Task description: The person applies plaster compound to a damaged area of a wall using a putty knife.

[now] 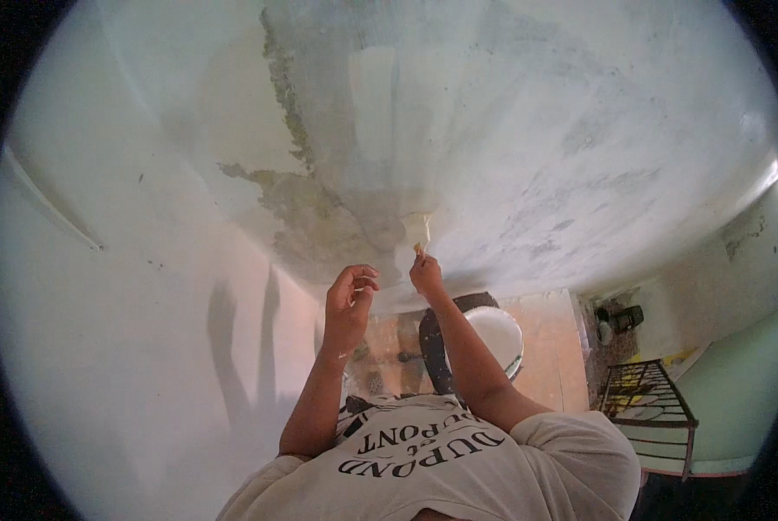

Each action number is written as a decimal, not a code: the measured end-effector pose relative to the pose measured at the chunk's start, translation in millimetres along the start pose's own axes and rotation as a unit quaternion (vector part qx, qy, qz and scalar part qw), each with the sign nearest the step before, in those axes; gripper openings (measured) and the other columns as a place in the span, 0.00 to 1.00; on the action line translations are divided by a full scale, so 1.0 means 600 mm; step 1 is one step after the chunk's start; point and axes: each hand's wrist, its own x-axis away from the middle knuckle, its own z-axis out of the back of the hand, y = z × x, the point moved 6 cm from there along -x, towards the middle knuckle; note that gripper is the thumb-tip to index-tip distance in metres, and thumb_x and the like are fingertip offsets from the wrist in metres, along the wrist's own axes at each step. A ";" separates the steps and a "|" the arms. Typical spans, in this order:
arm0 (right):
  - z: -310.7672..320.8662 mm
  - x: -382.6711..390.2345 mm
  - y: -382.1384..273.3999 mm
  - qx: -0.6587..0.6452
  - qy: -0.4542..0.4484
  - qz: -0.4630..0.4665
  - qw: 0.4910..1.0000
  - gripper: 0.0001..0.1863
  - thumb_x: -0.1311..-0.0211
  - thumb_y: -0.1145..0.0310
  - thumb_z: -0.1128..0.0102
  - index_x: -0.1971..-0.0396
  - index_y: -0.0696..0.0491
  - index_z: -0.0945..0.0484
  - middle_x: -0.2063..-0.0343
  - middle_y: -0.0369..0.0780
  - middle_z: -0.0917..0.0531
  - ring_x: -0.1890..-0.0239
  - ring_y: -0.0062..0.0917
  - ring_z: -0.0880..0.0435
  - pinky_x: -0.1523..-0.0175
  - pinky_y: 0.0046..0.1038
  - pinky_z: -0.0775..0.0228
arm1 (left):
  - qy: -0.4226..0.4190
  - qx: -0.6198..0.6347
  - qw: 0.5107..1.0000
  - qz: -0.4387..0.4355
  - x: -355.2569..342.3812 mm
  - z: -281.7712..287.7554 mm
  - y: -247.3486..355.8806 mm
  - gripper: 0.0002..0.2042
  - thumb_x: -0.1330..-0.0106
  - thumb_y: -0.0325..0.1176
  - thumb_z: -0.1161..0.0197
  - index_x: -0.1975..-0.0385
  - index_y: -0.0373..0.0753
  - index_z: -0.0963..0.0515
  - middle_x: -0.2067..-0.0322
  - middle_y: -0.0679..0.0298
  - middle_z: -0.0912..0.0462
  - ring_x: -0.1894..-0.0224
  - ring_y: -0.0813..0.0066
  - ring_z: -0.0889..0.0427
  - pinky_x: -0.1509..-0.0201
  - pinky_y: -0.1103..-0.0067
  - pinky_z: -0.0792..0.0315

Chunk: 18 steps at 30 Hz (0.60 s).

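Right hand (425, 276) is gripping a putty knife (417, 228) up at the patchy wall (502, 130); left hand (351, 293) is hovering loosely curled, looking empty! Any uneven tilt could be leaving ridges or gouges there.

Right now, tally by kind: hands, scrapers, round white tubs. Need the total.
Hands: 2, left hand and right hand
Scraper: 1, in the right hand
Round white tub: 1
Total: 4

I'm standing in a room under repair: stained, patchily coated wall (493, 130), scraper (418, 233) up at it, white tub (493, 334) near the wall's lower edge.
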 end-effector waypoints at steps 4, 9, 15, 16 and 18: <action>-0.059 0.063 0.106 -0.094 -0.162 -0.326 0.927 0.19 0.35 0.60 0.58 0.78 0.61 0.30 0.86 0.46 0.26 0.85 0.38 0.26 0.81 0.41 0.37 | -0.021 -0.023 0.999 0.020 0.011 -0.006 -0.007 0.10 0.41 0.20 0.52 0.61 0.38 0.29 0.60 0.67 0.26 0.63 0.80 0.27 0.58 0.82 0.35; -0.041 0.055 0.068 -0.173 -0.184 -0.335 0.908 0.21 0.37 0.58 0.55 0.84 0.58 0.31 0.90 0.40 0.30 0.92 0.27 0.32 0.89 0.33 0.44 | -0.050 -0.024 0.998 0.033 0.012 -0.009 0.003 0.10 0.41 0.20 0.51 0.61 0.38 0.29 0.61 0.67 0.26 0.62 0.80 0.27 0.58 0.82 0.35; 0.162 -0.001 -0.311 -0.281 -0.152 -0.158 0.934 0.20 0.35 0.56 0.57 0.83 0.54 0.33 0.93 0.32 0.37 0.96 0.17 0.45 0.92 0.24 0.55 | -0.034 -0.026 0.999 0.030 0.014 0.009 0.024 0.10 0.41 0.20 0.52 0.60 0.38 0.29 0.61 0.68 0.26 0.62 0.80 0.28 0.57 0.82 0.35; 0.197 0.014 -0.369 -0.288 -0.139 -0.121 0.940 0.21 0.34 0.55 0.59 0.82 0.53 0.34 0.93 0.31 0.38 0.96 0.16 0.47 0.92 0.23 0.56 | -0.033 -0.018 0.999 0.018 0.013 0.010 0.025 0.10 0.40 0.21 0.52 0.60 0.38 0.29 0.61 0.68 0.26 0.63 0.80 0.28 0.57 0.82 0.35; 0.248 0.036 -0.441 -0.263 -0.116 -0.059 0.956 0.21 0.33 0.55 0.61 0.82 0.53 0.34 0.93 0.31 0.38 0.97 0.15 0.47 0.92 0.23 0.55 | -0.030 -0.030 0.999 0.031 0.009 0.006 0.025 0.10 0.40 0.21 0.52 0.60 0.38 0.29 0.61 0.67 0.26 0.63 0.80 0.28 0.58 0.82 0.35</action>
